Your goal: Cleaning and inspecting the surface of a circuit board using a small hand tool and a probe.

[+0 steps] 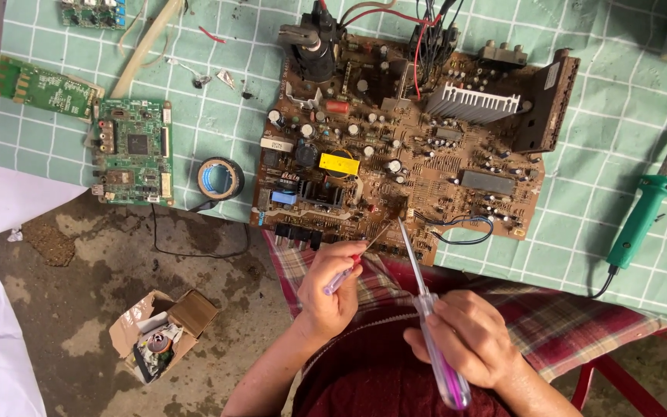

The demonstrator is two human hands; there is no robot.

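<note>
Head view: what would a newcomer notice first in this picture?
First the big brown circuit board, lying on the green checked mat at the centre. Just below it, the left hand holds a thin red-tipped tool and the right hand a purple-handled screwdriver, both tips at the board's near edge.

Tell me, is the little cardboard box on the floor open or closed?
Open. The cardboard box has its flaps spread outward, and small parts show inside it on the floor.

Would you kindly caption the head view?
Two hands, left hand and right hand, point screwdrivers at a large brown circuit board on green checked cloth.
</note>
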